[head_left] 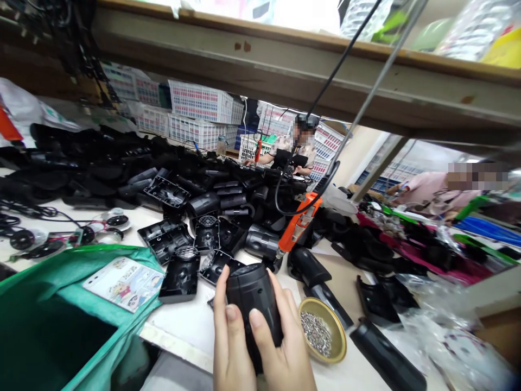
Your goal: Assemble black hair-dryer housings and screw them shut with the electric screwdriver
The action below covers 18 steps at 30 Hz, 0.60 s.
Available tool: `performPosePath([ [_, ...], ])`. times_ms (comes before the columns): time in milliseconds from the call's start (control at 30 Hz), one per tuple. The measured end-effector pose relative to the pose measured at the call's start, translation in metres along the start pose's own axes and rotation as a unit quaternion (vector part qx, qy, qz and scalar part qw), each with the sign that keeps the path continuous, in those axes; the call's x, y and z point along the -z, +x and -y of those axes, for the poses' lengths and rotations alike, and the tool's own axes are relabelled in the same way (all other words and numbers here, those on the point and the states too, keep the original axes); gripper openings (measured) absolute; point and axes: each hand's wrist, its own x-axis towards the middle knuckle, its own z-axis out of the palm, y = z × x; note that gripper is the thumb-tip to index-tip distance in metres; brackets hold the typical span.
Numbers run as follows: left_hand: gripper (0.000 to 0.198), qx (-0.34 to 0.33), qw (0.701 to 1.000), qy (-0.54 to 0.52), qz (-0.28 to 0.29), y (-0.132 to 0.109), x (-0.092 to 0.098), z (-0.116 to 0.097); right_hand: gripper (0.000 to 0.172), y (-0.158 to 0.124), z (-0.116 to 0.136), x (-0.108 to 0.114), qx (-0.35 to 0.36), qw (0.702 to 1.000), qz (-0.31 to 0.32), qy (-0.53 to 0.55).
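Both hands at bottom centre wrap the black housing (253, 304): left hand (228, 347) with thumb pressed on its side, right hand (285, 347) with fingers curled around the other, so it stays steady. Brass screw bowl (323, 330) sits just right, orange electric screwdriver (299, 222) hangs above, both within reach.

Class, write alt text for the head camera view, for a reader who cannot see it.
Two bare hands, left hand and right hand, grip a black plastic housing over a white workbench. Beside it sits a brass bowl of screws, under a hanging orange electric screwdriver; black housing parts are heaped behind.
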Motion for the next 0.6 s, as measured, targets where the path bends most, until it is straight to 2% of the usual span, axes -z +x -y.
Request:
performPosePath([
  [167,0.063,-0.011,1.0,0.013,-0.014,-0.001,0.0,0.0,0.061,-0.005,-0.001,-0.004,-0.016,1.0,-0.014,0.008],
  [400,0.065,-0.035,0.998,0.036,0.038,0.008,0.0,-0.01,0.062,-0.002,0.011,-0.011,-0.021,0.993,-0.074,0.094],
  [600,0.066,-0.046,0.998,0.012,0.048,0.008,-0.003,-0.011,0.064,0.0,0.021,-0.001,-0.011,0.992,-0.118,0.052],
])
